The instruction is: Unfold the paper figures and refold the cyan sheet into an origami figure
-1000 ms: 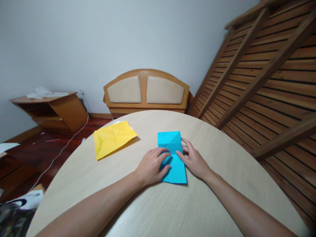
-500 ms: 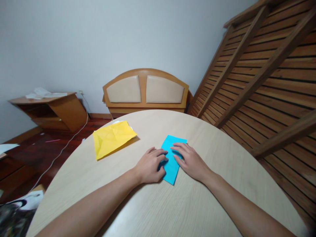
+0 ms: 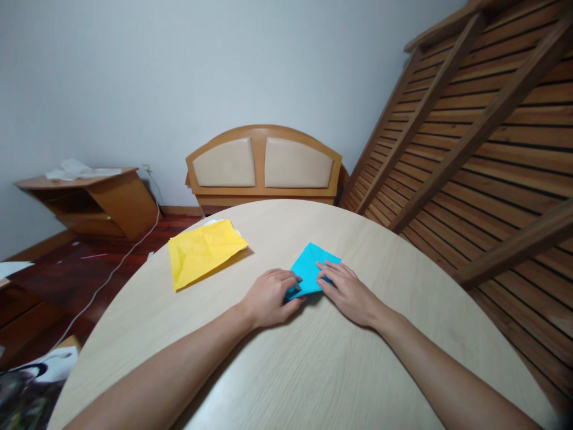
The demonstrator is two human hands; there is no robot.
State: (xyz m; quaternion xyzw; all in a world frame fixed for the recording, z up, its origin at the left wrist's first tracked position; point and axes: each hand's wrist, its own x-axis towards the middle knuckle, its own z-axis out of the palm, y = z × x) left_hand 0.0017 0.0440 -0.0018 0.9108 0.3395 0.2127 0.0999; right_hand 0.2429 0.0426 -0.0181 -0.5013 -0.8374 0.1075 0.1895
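A folded sheet of bright blue paper [image 3: 312, 261] lies on the round table in front of me. At its near-left edge my left hand [image 3: 273, 298] holds the paper, fingers over the top and thumb along the near edge. My right hand [image 3: 347, 291] rests on the right side of the sheet, its fingers stretched over the surface. The paper's near edge appears slightly lifted, with a shadow under it. Part of its left corner is hidden by my left fingers.
A creased yellow paper [image 3: 206, 251] lies on the pale table [image 3: 313, 370] to the left, with some white paper behind it. Beyond the table stands a padded headboard [image 3: 264, 191]. A slatted wooden panel [image 3: 470, 149] leans at the right; a low cabinet [image 3: 120, 206] is left.
The blue paper's near end has been folded up, turning the long strip into a shorter, roughly square shape. My left thumb has moved to its near edge; both hands stay close to it.
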